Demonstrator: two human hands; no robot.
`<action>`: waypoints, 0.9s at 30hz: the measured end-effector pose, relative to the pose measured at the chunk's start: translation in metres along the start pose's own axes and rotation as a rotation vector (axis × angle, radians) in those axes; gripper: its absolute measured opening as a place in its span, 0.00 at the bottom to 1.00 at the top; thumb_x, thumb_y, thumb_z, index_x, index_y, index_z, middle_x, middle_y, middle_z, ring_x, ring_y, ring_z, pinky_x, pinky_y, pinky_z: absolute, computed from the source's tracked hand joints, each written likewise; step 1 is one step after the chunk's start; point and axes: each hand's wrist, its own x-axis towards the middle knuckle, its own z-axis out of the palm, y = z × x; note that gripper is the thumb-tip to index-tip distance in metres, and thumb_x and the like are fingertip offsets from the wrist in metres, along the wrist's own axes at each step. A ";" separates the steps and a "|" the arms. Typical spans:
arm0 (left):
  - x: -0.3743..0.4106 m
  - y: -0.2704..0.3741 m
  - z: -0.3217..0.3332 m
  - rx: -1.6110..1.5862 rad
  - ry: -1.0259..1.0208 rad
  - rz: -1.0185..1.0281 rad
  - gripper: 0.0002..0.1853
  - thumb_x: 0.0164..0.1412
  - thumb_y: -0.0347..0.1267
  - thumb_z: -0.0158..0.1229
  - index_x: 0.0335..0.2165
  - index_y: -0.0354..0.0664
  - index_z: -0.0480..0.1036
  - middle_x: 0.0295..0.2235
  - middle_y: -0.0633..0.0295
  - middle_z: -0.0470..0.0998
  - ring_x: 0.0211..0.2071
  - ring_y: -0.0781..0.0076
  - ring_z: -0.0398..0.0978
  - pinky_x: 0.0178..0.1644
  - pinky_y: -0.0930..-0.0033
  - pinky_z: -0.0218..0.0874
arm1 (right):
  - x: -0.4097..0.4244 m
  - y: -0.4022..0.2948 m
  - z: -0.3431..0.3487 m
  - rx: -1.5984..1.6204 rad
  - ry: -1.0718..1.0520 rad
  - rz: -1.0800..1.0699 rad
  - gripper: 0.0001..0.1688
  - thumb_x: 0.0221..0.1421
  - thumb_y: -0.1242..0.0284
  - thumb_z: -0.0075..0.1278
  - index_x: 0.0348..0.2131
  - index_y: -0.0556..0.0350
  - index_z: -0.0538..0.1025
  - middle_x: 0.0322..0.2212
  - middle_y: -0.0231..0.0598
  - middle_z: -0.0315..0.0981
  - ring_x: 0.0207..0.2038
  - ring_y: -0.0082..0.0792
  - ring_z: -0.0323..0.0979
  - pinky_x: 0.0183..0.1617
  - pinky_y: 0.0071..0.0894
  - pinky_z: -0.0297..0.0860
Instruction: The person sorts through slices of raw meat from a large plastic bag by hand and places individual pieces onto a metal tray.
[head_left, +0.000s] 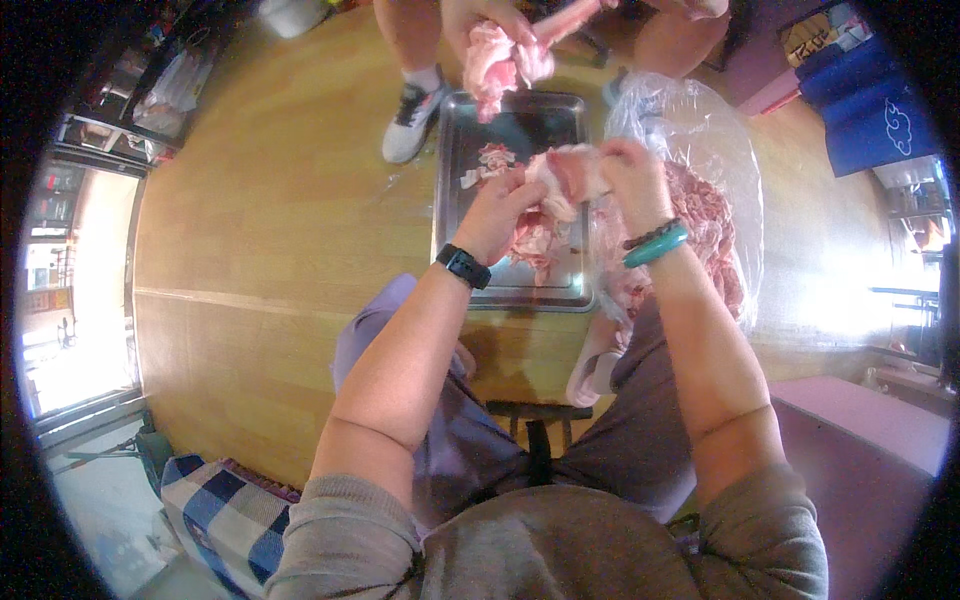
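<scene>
Between my hands, over a shallow metal tray (480, 296), is a piece of raw meat (568, 174) with pale fat and pink flesh. My left hand (501, 214) grips its left end, the thumb lying on top. At the other end, my right hand (636, 176) has its fingers closed on the piece; these fingers are blurred. Scraps of meat and fat (538, 244) lie in the tray beneath, with a smaller heap of trimmings (493, 159) farther back. Right of the tray, a clear plastic bag (739, 165) holds a large mass of raw meat (701, 225), partly behind my right wrist.
Across the tray, another person's hand (487, 19) holds a bony meat piece (499, 67) above its far end. That person's shoe (411, 124) stands by the tray's far left corner. A blue cloth (870, 112) hangs at right. Wood-patterned flooring (285, 202) extends left.
</scene>
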 end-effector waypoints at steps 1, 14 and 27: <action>-0.001 0.001 0.000 -0.044 -0.002 -0.004 0.09 0.54 0.28 0.47 0.35 0.35 0.66 0.30 0.61 0.71 0.29 0.75 0.69 0.33 0.75 0.63 | 0.002 0.002 -0.006 0.067 0.000 0.018 0.09 0.41 0.74 0.47 0.26 0.62 0.73 0.19 0.39 0.71 0.24 0.27 0.68 0.29 0.24 0.64; 0.005 -0.009 -0.008 0.156 0.026 0.073 0.07 0.53 0.28 0.48 0.31 0.35 0.67 0.26 0.65 0.70 0.25 0.80 0.67 0.29 0.78 0.61 | -0.025 -0.028 0.010 -0.137 -0.308 -0.209 0.18 0.42 0.66 0.52 0.31 0.62 0.70 0.23 0.46 0.70 0.29 0.41 0.71 0.33 0.31 0.66; 0.008 -0.008 -0.014 0.184 -0.017 0.015 0.13 0.54 0.32 0.50 0.38 0.37 0.66 0.31 0.65 0.71 0.30 0.79 0.69 0.34 0.78 0.63 | -0.005 -0.014 -0.001 0.102 -0.126 0.106 0.11 0.43 0.73 0.50 0.28 0.63 0.71 0.19 0.42 0.69 0.24 0.25 0.69 0.28 0.23 0.65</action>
